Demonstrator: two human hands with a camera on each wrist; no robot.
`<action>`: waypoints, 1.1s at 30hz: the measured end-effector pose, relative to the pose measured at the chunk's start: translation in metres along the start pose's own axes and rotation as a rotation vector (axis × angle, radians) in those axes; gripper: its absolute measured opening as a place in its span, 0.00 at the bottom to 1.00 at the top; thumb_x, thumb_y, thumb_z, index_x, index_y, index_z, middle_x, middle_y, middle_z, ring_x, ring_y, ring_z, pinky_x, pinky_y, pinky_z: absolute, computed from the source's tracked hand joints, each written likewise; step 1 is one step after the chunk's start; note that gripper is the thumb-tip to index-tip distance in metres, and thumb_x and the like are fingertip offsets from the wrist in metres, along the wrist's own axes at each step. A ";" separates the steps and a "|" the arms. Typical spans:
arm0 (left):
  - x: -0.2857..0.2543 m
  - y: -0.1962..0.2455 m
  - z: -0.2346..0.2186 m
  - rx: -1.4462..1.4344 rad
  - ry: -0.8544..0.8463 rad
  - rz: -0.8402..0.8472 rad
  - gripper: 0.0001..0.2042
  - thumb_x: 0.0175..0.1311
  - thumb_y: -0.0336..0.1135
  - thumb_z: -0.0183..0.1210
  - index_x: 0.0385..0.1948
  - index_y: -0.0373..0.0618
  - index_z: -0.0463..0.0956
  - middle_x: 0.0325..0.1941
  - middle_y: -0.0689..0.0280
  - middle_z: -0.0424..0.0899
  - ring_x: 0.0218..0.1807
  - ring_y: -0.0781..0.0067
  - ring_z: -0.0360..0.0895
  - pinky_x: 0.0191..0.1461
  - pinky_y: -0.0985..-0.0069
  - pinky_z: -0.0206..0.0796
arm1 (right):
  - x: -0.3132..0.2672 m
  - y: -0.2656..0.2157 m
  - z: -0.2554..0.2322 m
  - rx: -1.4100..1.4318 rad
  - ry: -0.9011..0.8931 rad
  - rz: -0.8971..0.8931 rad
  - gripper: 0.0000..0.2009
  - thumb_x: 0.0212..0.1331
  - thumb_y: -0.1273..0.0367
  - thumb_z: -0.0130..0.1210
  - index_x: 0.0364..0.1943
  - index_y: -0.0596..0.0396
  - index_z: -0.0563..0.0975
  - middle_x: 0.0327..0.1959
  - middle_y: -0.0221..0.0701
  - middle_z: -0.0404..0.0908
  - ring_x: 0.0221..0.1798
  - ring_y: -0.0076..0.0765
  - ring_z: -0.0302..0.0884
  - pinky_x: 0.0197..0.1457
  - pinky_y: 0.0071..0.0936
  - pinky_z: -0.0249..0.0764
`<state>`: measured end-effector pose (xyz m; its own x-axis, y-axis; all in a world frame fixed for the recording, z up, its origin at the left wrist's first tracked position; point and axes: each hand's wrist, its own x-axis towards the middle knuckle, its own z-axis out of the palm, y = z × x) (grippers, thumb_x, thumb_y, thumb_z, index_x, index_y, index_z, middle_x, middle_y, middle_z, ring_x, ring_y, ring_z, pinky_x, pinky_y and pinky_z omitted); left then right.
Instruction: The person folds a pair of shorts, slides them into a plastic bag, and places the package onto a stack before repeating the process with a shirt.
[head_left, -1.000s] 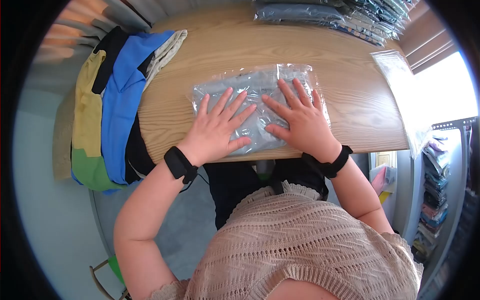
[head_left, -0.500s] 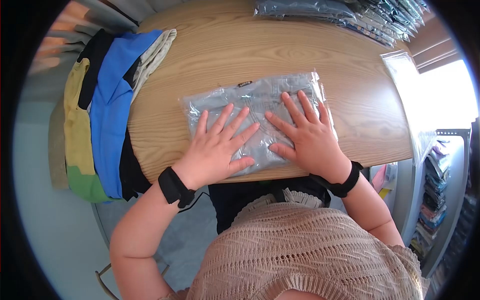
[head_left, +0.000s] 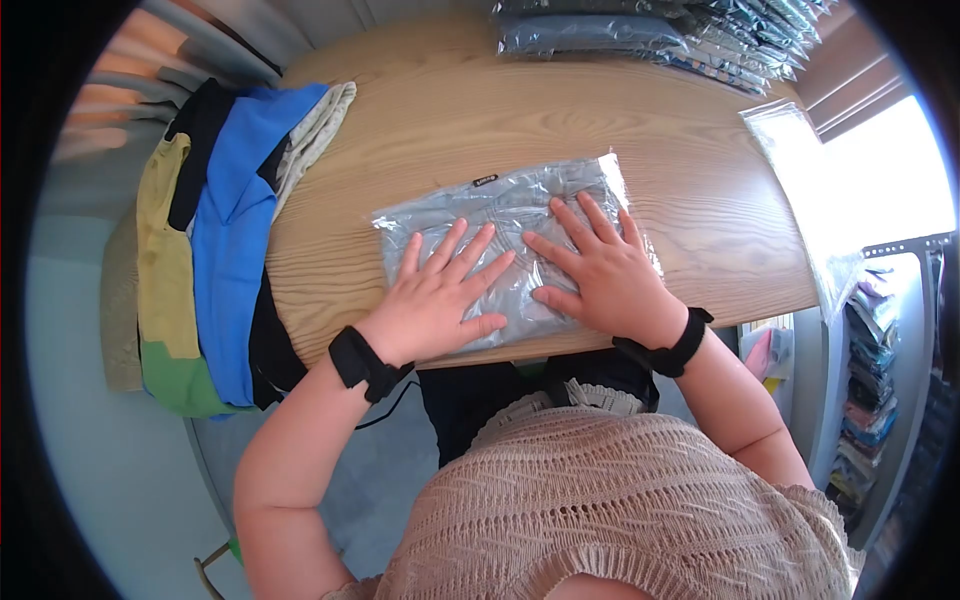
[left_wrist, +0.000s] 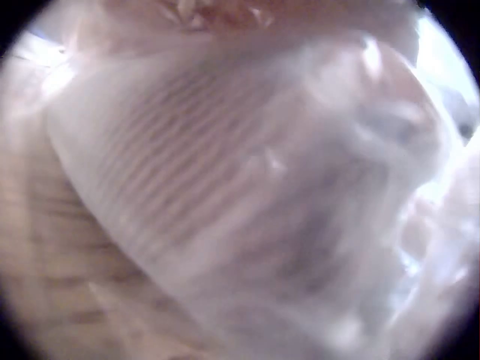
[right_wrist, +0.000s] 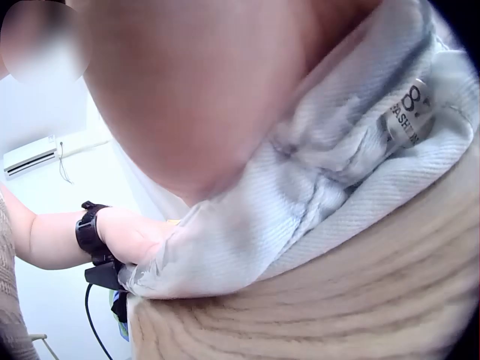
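Note:
A folded grey garment in a clear plastic bag [head_left: 500,215] lies on the wooden table [head_left: 450,110] near its front edge. My left hand [head_left: 440,295] presses flat on the bag's left half, fingers spread and straight. Beside it my right hand [head_left: 595,270] presses flat on the right half. The right wrist view shows the bagged grey garment [right_wrist: 360,172] on the wood, with my left hand [right_wrist: 131,236] beyond it. In the left wrist view only blurred plastic [left_wrist: 247,195] fills the frame.
A pile of coloured garments [head_left: 215,220] hangs over the table's left edge. A row of bagged garments [head_left: 650,35] lines the far edge. Empty clear bags [head_left: 810,190] lie at the right edge. Shelves with folded clothes [head_left: 865,390] stand at the right.
Both hands have stayed flat on the bag and slid a little over it. The bag has shifted slightly on the table, its right flap lying flatter.

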<state>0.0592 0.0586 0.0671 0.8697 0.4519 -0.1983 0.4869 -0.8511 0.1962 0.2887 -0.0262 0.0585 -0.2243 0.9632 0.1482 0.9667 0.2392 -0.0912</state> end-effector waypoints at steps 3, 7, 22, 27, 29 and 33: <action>0.001 -0.003 -0.003 -0.018 -0.033 -0.014 0.34 0.62 0.60 0.46 0.69 0.59 0.51 0.75 0.60 0.41 0.76 0.55 0.32 0.71 0.44 0.26 | -0.001 0.001 0.002 -0.020 0.025 -0.009 0.28 0.57 0.43 0.47 0.61 0.34 0.68 0.67 0.36 0.60 0.71 0.49 0.51 0.67 0.60 0.48; -0.007 -0.015 -0.004 -0.211 0.046 0.022 0.33 0.63 0.59 0.46 0.68 0.55 0.53 0.74 0.58 0.46 0.76 0.55 0.36 0.73 0.50 0.28 | -0.004 -0.001 -0.011 0.026 0.136 -0.011 0.27 0.59 0.47 0.48 0.62 0.38 0.67 0.67 0.36 0.61 0.71 0.48 0.51 0.68 0.58 0.47; -0.025 -0.002 0.014 0.056 0.145 -0.036 0.34 0.60 0.57 0.52 0.68 0.62 0.53 0.73 0.56 0.47 0.74 0.48 0.42 0.71 0.45 0.35 | -0.008 -0.049 0.015 0.036 0.144 0.004 0.23 0.60 0.52 0.49 0.58 0.39 0.70 0.64 0.36 0.64 0.68 0.53 0.55 0.67 0.61 0.47; -0.022 -0.001 0.008 0.032 0.110 -0.050 0.34 0.60 0.56 0.53 0.68 0.62 0.54 0.73 0.55 0.46 0.74 0.47 0.41 0.70 0.44 0.35 | -0.002 -0.047 0.011 0.083 0.096 0.032 0.23 0.60 0.53 0.49 0.58 0.40 0.70 0.64 0.36 0.64 0.68 0.53 0.55 0.67 0.61 0.48; -0.021 -0.001 0.007 0.028 0.101 -0.048 0.34 0.59 0.56 0.53 0.68 0.62 0.54 0.73 0.55 0.46 0.74 0.47 0.41 0.70 0.44 0.36 | -0.001 -0.045 0.009 0.103 0.068 0.020 0.23 0.59 0.53 0.49 0.58 0.41 0.70 0.64 0.36 0.63 0.68 0.54 0.55 0.66 0.61 0.48; -0.020 0.001 0.006 0.021 0.084 -0.072 0.34 0.59 0.56 0.54 0.68 0.61 0.54 0.74 0.56 0.46 0.74 0.47 0.40 0.70 0.44 0.36 | -0.002 -0.043 0.009 0.113 0.044 0.024 0.24 0.59 0.53 0.50 0.59 0.41 0.69 0.65 0.38 0.62 0.68 0.55 0.55 0.66 0.62 0.49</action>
<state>0.0419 0.0473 0.0654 0.8366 0.5322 -0.1297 0.5475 -0.8205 0.1644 0.2464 -0.0369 0.0537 -0.1936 0.9631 0.1872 0.9511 0.2310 -0.2049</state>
